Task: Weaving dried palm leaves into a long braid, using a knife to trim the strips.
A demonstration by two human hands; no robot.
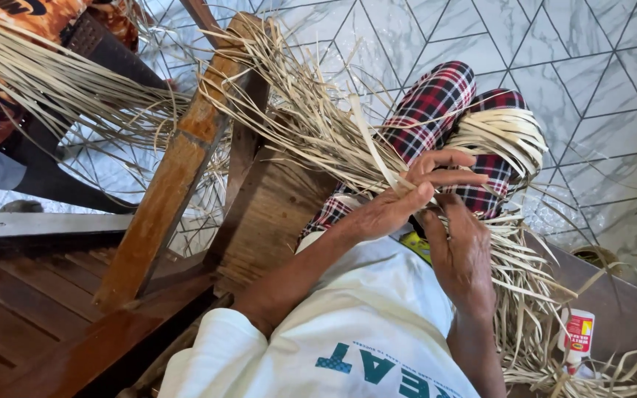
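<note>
Between the fingertips of the left hand (399,203), one pale flat strip (369,144) is being pinched; it is running up and away from the fingers into the loose bundle of dried straw strips (304,118). The left thumb and forefinger are closing on that strip while the other fingers are sticking out straight. Just below those fingers, the right hand (462,254) is curling into the mass of strips lying over the lap; its fingertips are hidden in the straw, so I cannot tell whether it is gripping anything or only pressing down.

Past the fingers, a looped coil of strips (506,136) is sitting on the knee of the checked red trousers (436,103). The bundle is draping over a wooden frame (178,162) on the far side of the left fingers.

Risks, as a judgement: the pinched strip is looking thin and dry, so a sharp tug could be snapping or splitting it. Neighbouring strips are crossing it near the fingertips and could be snagging and pulling the bundle off the frame. A small white bottle with a red label (578,335), beyond the right wrist among stray strips, could be getting knocked over.
</note>
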